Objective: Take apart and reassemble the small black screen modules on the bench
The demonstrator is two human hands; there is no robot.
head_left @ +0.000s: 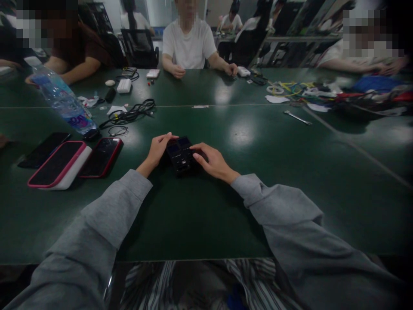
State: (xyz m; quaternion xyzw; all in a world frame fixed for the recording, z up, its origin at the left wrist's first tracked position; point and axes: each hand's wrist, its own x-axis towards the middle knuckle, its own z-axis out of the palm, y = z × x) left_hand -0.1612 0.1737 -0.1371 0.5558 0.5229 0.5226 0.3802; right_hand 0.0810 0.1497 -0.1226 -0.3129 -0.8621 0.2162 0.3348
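A small black electronic device [180,158] with two dark little screens and rows of small buttons lies at the middle of the green table, angled slightly. My left hand [158,149] holds its far left edge, the fingers reaching over the top corner. From the other side, my right hand [213,161] has its index finger and thumb against the right edge, the remaining fingers curled beneath. The device's underside is hidden.
To my left lie a red-edged phone [102,158], a pink-framed phone [60,163] on a white item and a black phone [45,150]. Beyond them are a tilted water bottle [64,99] and black cables [132,113]. A wrench [297,117] and tangled wires [297,88] lie right. People sit opposite.
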